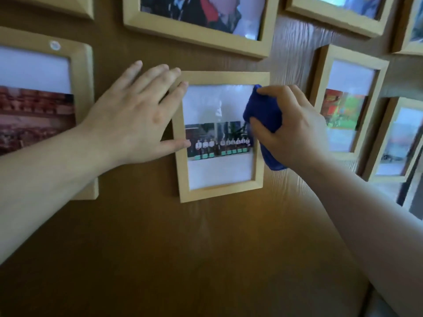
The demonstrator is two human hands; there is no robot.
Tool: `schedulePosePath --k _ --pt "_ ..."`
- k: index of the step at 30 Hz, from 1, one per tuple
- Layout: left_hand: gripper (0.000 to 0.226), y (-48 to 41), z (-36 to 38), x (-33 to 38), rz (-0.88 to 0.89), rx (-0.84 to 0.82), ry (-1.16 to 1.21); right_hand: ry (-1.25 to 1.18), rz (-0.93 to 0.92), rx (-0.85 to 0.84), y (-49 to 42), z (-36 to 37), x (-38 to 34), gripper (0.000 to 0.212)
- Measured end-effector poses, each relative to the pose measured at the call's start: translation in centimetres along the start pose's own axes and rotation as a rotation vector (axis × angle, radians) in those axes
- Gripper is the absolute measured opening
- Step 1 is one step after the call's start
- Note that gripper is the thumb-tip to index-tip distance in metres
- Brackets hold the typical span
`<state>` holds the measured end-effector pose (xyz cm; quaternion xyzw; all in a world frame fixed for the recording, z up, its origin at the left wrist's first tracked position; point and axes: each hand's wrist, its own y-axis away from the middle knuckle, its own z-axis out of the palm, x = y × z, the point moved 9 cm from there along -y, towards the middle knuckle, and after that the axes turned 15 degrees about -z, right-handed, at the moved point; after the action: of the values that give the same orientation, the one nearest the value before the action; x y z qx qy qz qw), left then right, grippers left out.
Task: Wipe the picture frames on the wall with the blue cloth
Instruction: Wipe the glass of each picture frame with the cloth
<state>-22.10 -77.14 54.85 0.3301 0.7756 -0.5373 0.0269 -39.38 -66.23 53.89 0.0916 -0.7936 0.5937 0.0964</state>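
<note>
A small light-wood picture frame (pixel 219 193) hangs in the middle of the brown wall, holding a photo of a row of people. My left hand (pixel 135 115) lies flat against the wall with its fingers spread, fingertips and thumb touching the frame's left edge. My right hand (pixel 290 126) grips a bunched blue cloth (pixel 263 110) and presses it against the frame's right side, over the glass and the wooden edge. A tail of the cloth hangs below my palm.
Several more light-wood frames surround it: a larger one at the left (pixel 84 88), one above (pixel 196 40), one at the top right (pixel 336 21), two at the right (pixel 325 72) (pixel 380 156). Bare brown wall (pixel 183 259) stretches below.
</note>
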Motion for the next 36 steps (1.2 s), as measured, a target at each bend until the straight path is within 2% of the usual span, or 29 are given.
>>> schedulePosePath --k 10,16,18,22,26,30,33,36 --pt "0.118 -0.2 2.4 -0.6 -0.114 -0.035 0.013 -0.019 0.111 -0.055 -1.8 5.4 -3.6 0.045" --pt "0.116 -0.3 2.6 -0.2 -0.108 -0.024 0.052 -0.024 -0.054 -0.072 -3.7 6.6 -7.4 0.045" --pt "0.117 -0.2 2.6 -0.3 -0.108 -0.018 0.054 0.052 -0.055 -0.080 -3.6 6.3 -6.8 0.042" --pt "0.119 -0.3 2.8 -0.3 -0.099 -0.009 0.061 0.226 0.070 -0.078 -2.3 4.1 -2.6 0.039" --pt "0.118 -0.2 2.8 -0.4 -0.089 0.002 0.060 0.255 0.119 -0.042 -1.9 3.2 -0.5 0.039" --pt "0.116 -0.3 2.8 -0.4 -0.082 0.002 0.057 0.135 -0.048 -0.100 -1.2 5.9 -4.5 0.040" --pt "0.116 -0.2 2.8 -0.4 -0.078 0.004 0.044 0.021 -0.220 -0.216 1.7 8.5 -8.3 0.039" --pt "0.118 -0.2 2.8 -0.4 -0.078 0.011 0.033 0.063 -0.242 -0.299 3.4 8.9 -8.0 0.040"
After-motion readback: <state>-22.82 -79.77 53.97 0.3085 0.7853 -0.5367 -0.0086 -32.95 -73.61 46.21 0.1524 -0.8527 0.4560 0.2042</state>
